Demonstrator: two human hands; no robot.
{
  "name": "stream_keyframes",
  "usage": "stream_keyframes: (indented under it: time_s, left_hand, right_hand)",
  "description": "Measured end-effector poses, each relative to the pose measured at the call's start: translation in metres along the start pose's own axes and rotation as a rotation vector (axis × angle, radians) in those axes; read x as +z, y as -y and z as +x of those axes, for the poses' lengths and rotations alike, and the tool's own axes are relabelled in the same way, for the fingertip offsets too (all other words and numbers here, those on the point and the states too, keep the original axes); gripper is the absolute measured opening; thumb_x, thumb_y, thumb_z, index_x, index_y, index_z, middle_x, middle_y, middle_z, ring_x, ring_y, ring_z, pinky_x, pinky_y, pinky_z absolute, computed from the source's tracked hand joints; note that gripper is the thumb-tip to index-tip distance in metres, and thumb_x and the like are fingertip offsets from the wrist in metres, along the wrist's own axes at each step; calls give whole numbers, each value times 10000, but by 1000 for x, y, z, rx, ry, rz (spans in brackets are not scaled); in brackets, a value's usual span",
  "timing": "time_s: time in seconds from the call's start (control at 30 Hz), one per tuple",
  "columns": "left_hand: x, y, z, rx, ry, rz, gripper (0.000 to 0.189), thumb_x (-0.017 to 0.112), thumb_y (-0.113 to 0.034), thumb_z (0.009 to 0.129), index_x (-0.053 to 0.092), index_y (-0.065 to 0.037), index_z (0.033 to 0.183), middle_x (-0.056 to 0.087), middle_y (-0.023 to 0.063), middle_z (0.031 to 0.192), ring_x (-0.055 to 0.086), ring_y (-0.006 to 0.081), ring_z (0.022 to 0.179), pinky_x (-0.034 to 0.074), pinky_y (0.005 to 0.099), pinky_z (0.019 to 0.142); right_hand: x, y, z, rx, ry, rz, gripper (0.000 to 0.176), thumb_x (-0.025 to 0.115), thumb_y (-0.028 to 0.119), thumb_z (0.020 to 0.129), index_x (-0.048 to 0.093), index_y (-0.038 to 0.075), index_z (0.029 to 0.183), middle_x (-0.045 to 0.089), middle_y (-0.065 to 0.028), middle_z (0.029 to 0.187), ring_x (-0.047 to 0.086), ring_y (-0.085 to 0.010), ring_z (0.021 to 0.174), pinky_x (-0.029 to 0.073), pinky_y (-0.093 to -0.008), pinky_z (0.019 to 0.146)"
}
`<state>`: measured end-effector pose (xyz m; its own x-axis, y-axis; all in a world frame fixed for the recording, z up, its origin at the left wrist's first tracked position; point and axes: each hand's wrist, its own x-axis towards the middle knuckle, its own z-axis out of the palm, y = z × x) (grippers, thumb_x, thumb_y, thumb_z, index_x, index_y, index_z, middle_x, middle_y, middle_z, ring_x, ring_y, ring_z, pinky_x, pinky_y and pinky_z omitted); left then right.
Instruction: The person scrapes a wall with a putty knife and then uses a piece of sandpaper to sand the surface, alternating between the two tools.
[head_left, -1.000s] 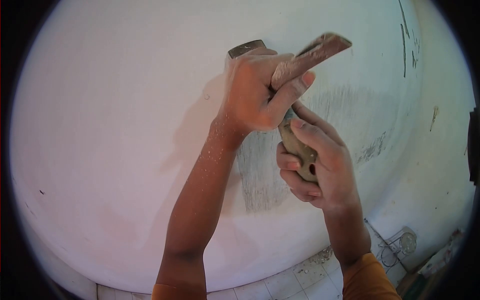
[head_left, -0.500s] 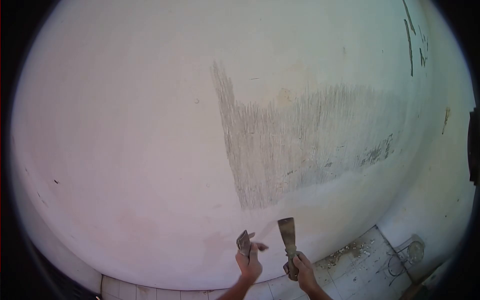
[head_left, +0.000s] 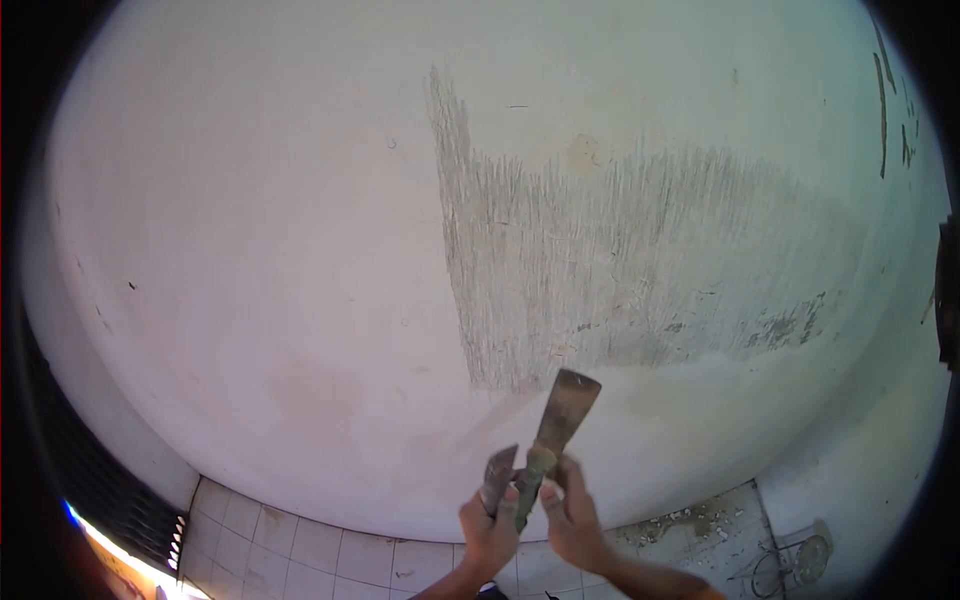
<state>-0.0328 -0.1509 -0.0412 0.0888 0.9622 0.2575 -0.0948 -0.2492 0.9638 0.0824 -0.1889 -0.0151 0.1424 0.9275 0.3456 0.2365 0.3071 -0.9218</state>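
Clutching a small scraper (head_left: 499, 470) in the clenched left grip (head_left: 487, 532) and holding a wider putty knife (head_left: 563, 405) in the clenched right grip (head_left: 575, 522), blade pointing up, just beside the scraper, low before a white wall (head_left: 250, 250) bearing a grey scraped patch (head_left: 600, 260), above a tiled floor (head_left: 300, 545).

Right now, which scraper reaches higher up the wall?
The long scraper in the right hand: its brown blade stands above both hands. The short scraper in the left hand stops lower, to its left.
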Motion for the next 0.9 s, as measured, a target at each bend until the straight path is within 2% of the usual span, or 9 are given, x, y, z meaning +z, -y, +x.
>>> stream_keyframes:
  time_s: [0.03,0.07,0.13,0.2,0.27,0.37,0.57,0.67,0.9]
  left_hand:
    - [-3,-16,10,-128,-31,-182,338,546,-294,933,624,31,978,548,49,602,478,91,436,355,230,379]
    - [-7,-26,21,-126,-100,-287,369,556,-332,925,618,30,954,533,42,581,449,82,405,316,233,350]
    - [-12,-49,43,81,-142,-374,411,535,-340,932,588,68,932,511,57,550,410,85,364,282,227,317]
    - [-11,-79,62,169,-183,-373,392,509,-302,946,561,86,928,504,60,543,397,80,352,273,223,305]
    - [-9,-109,90,331,-105,-307,379,487,-269,957,553,104,941,513,76,542,396,72,345,268,215,296]
    - [-7,-118,105,379,-106,-359,399,441,-259,973,551,124,957,517,89,537,393,68,338,259,208,286]
    - [-16,-136,108,406,-47,-326,577,347,-377,978,526,167,1050,528,116,560,398,90,335,268,219,284]
    - [-3,-139,98,368,-113,-399,610,340,-392,969,505,184,1082,545,150,595,408,105,346,288,226,297]
    - [22,-154,76,345,-128,-559,547,402,-335,974,478,173,1162,567,147,646,436,110,412,313,232,370]
  right_hand:
    - [-8,16,12,-124,-76,-31,515,373,-10,870,229,-46,1363,336,-218,1416,344,-269,1304,292,-357,1050]
    - [-17,34,27,-247,-154,-66,571,384,-53,820,234,-45,1372,312,-232,1432,316,-291,1338,274,-374,1070]
    - [-33,53,60,-673,-245,-323,622,387,-74,742,302,-39,1357,302,-249,1438,272,-363,1361,234,-413,1105]
    - [-46,97,87,-867,45,-724,560,476,-63,775,403,4,1326,369,-188,1424,320,-329,1346,225,-426,1116]
    - [-37,135,141,-1343,219,-1088,431,541,56,834,497,19,1261,462,-116,1363,382,-245,1316,318,-428,1081]
    - [-31,155,181,-1508,234,-1145,450,606,157,826,522,100,1265,505,-43,1336,441,-165,1273,338,-392,1079]
    - [-48,168,209,-1527,239,-1139,344,576,146,849,567,81,1187,577,-50,1235,508,-171,1209,392,-368,1052]
    - [-53,166,216,-1553,221,-1138,335,574,141,848,573,73,1176,581,-62,1222,506,-181,1211,404,-365,1045]
    - [-51,157,221,-1557,157,-1030,314,568,147,858,575,30,1150,566,-113,1232,490,-238,1227,393,-395,1049]
